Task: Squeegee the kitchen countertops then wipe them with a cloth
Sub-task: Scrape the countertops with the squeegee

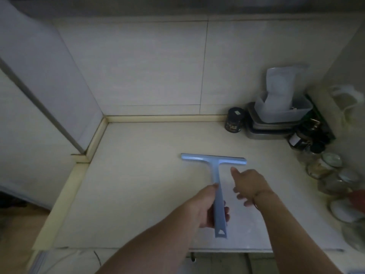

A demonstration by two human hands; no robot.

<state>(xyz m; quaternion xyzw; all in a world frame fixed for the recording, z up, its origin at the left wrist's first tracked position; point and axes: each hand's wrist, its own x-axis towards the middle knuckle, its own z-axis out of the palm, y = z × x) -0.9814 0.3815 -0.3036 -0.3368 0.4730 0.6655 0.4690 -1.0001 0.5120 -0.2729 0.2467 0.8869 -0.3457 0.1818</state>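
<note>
While I look down from the head camera, I see the left hand (209, 206) wrapped around the handle of the light blue squeegee (216, 175). Its wide blade lies flat on the pale countertop (138, 184), pointing toward the back wall. The right hand (249, 185) hangs just beside the handle with its fingers loose and holds nothing; its thumb points toward the blade. I cannot find a cloth. The small dark jar (235, 120) at the back has a label, but the writing is too blurry for me to read. Next to it sit stacked metal trays (264, 129) with a clear plastic tub (282, 109) on top, and a clear bag stands in the tub. Down the right side are dark bottles (312, 135) and glass jars (325, 165) with round lids. A cream strip (166, 118) runs along the back and left edges of the counter. The wall tiles (138, 66) are pale with thin lines. A big white panel (39, 76) leans in on the left. The room is dim.
</note>
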